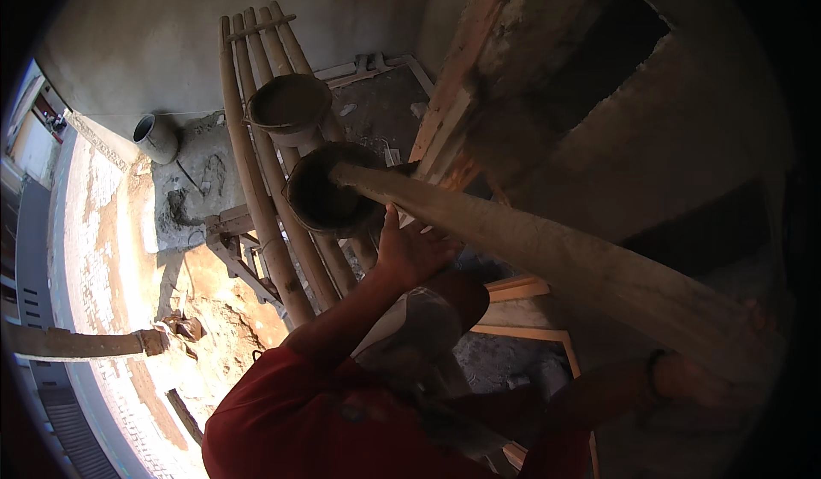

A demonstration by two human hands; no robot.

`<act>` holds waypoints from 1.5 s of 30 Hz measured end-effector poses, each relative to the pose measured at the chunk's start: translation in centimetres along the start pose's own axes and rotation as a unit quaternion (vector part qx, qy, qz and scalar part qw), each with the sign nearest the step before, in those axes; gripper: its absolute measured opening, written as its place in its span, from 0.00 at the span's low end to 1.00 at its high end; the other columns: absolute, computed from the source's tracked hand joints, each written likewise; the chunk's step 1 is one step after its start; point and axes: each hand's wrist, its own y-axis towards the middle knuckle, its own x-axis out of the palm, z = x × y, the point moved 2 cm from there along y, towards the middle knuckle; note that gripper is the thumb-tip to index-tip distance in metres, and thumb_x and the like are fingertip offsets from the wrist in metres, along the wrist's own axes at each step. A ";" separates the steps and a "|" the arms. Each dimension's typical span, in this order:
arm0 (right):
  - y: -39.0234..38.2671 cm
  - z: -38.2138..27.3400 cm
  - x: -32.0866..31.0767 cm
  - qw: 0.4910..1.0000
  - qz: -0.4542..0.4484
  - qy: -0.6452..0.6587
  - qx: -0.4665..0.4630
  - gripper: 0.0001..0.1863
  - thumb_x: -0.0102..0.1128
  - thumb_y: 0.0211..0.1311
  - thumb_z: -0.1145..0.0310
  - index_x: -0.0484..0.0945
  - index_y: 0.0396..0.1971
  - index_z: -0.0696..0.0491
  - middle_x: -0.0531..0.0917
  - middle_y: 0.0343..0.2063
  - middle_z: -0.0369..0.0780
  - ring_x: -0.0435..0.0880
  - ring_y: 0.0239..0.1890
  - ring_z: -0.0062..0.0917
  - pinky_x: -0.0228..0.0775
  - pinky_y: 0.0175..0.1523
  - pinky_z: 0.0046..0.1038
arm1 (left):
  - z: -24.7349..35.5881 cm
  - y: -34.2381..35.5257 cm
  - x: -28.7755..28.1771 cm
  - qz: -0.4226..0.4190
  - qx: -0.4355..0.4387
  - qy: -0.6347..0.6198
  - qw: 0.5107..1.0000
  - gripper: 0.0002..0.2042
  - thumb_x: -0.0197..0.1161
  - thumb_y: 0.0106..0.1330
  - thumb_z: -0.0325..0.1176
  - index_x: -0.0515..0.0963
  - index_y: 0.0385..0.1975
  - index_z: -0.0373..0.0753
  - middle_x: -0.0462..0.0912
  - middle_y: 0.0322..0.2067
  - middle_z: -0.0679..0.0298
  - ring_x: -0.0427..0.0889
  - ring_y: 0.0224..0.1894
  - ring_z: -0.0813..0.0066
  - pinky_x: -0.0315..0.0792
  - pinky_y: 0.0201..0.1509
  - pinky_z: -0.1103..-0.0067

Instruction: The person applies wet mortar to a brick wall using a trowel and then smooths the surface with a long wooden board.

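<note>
A long, flat wooden board (513, 244) runs diagonally from inside a dark bucket (315, 197) toward the lower right. My left hand (406, 248) is at the board's underside near the bucket, its fingers spread and thumb raised. My right hand (710, 372) grips the board's far end, partly in shadow. A second dark bucket (289, 103) sits behind the first on a bench of round poles (242, 137). My knee in pale shorts shows below my left hand.
A tipped cylindrical container (156, 137) lies by the back wall near grey mortar (192, 201). A trestle (231, 239) supports the poles. Timber framing (449, 111) rises at the right beside a rough wall opening. A sunlit walkway (94, 239) runs along the left.
</note>
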 end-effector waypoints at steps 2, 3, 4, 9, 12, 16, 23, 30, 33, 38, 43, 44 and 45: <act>2.5 2.2 1.6 0.990 -0.031 -0.086 -0.105 0.19 0.49 0.72 0.55 0.78 0.51 0.53 0.83 0.47 0.36 0.83 0.47 0.25 0.77 0.51 0.28 | 1.9 -2.3 -1.6 0.003 0.037 0.204 0.978 0.38 0.39 0.67 0.69 0.67 0.54 0.36 0.75 0.39 0.57 0.79 0.40 0.64 0.73 0.42 0.71; 3.3 3.2 2.4 0.991 -0.041 -0.079 -0.095 0.20 0.49 0.72 0.54 0.77 0.51 0.53 0.82 0.47 0.36 0.82 0.47 0.25 0.76 0.52 0.28 | 2.8 -3.3 -0.6 -0.008 0.116 0.276 0.954 0.36 0.43 0.66 0.68 0.67 0.51 0.36 0.75 0.35 0.59 0.78 0.36 0.67 0.72 0.39 0.74; 4.2 3.1 4.0 0.996 -0.043 -0.042 -0.071 0.20 0.50 0.71 0.54 0.76 0.52 0.53 0.81 0.47 0.36 0.82 0.47 0.25 0.76 0.52 0.28 | 4.4 -5.5 0.9 0.000 0.207 0.347 0.915 0.34 0.47 0.65 0.67 0.68 0.48 0.36 0.74 0.32 0.61 0.77 0.33 0.71 0.72 0.37 0.78; 8.9 -0.8 11.2 0.874 -0.020 0.416 0.249 0.24 0.53 0.68 0.51 0.70 0.55 0.53 0.78 0.48 0.35 0.80 0.48 0.25 0.73 0.52 0.29 | 8.5 -9.7 19.6 -0.195 0.595 0.672 0.396 0.45 0.71 0.50 0.61 0.64 0.59 0.33 0.78 0.43 0.54 0.79 0.44 0.61 0.73 0.51 0.67; 13.4 -5.2 14.1 0.723 0.012 0.627 0.290 0.27 0.55 0.66 0.49 0.67 0.57 0.53 0.77 0.48 0.35 0.79 0.48 0.25 0.72 0.52 0.30 | 8.4 -7.7 26.2 -0.294 0.546 0.734 0.277 0.51 0.79 0.42 0.54 0.60 0.65 0.34 0.76 0.52 0.48 0.78 0.53 0.56 0.70 0.58 0.64; 19.8 -12.5 15.2 0.528 0.034 0.822 0.210 0.32 0.57 0.64 0.47 0.63 0.59 0.53 0.74 0.49 0.35 0.77 0.49 0.25 0.70 0.53 0.31 | 9.0 -6.9 28.8 -0.319 0.372 0.709 0.507 0.45 0.82 0.42 0.41 0.65 0.61 0.33 0.81 0.46 0.52 0.81 0.48 0.62 0.74 0.54 0.68; 19.1 -16.2 20.1 0.450 -0.051 0.880 0.140 0.42 0.62 0.60 0.43 0.55 0.64 0.53 0.70 0.50 0.34 0.75 0.50 0.25 0.67 0.53 0.33 | 12.1 -8.1 26.3 -0.232 0.449 0.660 0.556 0.35 0.78 0.47 0.36 0.69 0.53 0.30 0.82 0.40 0.55 0.83 0.39 0.69 0.77 0.45 0.73; -6.9 -24.0 28.6 0.567 -0.415 0.644 0.302 0.35 0.65 0.58 0.64 0.64 0.64 0.60 0.83 0.43 0.49 0.83 0.48 0.33 0.74 0.52 0.32 | 14.6 -10.1 26.5 -0.204 0.608 0.603 0.474 0.27 0.70 0.54 0.36 0.69 0.48 0.24 0.81 0.38 0.47 0.83 0.38 0.59 0.78 0.44 0.68; -18.2 -32.5 27.7 0.520 -0.594 0.562 0.247 0.37 0.63 0.56 0.68 0.61 0.66 0.55 0.73 0.55 0.54 0.75 0.57 0.40 0.68 0.60 0.36 | 15.6 -11.5 26.5 -0.188 0.621 0.582 0.490 0.26 0.69 0.56 0.35 0.69 0.49 0.25 0.81 0.38 0.45 0.83 0.39 0.57 0.78 0.45 0.66; -22.6 -42.3 26.3 0.580 -0.606 0.536 0.093 0.35 0.66 0.56 0.63 0.64 0.64 0.53 0.69 0.55 0.51 0.67 0.60 0.49 0.65 0.62 0.43 | 17.9 -13.0 25.9 -0.182 0.647 0.563 0.480 0.23 0.66 0.60 0.31 0.68 0.51 0.25 0.80 0.39 0.42 0.83 0.38 0.54 0.79 0.46 0.64; -25.4 -46.3 27.4 0.705 -0.514 0.486 0.043 0.18 0.59 0.59 0.67 0.76 0.49 0.56 0.70 0.53 0.50 0.68 0.57 0.47 0.67 0.56 0.46 | 19.3 -14.8 25.2 -0.186 0.646 0.558 0.485 0.22 0.63 0.61 0.28 0.67 0.53 0.24 0.80 0.39 0.39 0.83 0.37 0.53 0.79 0.44 0.63; -24.8 -46.9 27.4 0.750 -0.478 0.457 0.035 0.16 0.58 0.59 0.67 0.77 0.46 0.57 0.71 0.52 0.50 0.69 0.56 0.47 0.67 0.55 0.47 | 19.5 -15.2 25.0 -0.180 0.653 0.556 0.482 0.23 0.63 0.61 0.28 0.67 0.54 0.24 0.80 0.39 0.39 0.83 0.37 0.53 0.79 0.43 0.64; -24.3 -47.4 27.8 0.776 -0.458 0.432 0.031 0.14 0.57 0.60 0.67 0.79 0.43 0.56 0.72 0.50 0.49 0.69 0.55 0.46 0.67 0.54 0.48 | 19.7 -15.5 24.8 -0.175 0.659 0.554 0.478 0.23 0.63 0.61 0.28 0.66 0.54 0.24 0.80 0.38 0.38 0.84 0.36 0.53 0.79 0.43 0.64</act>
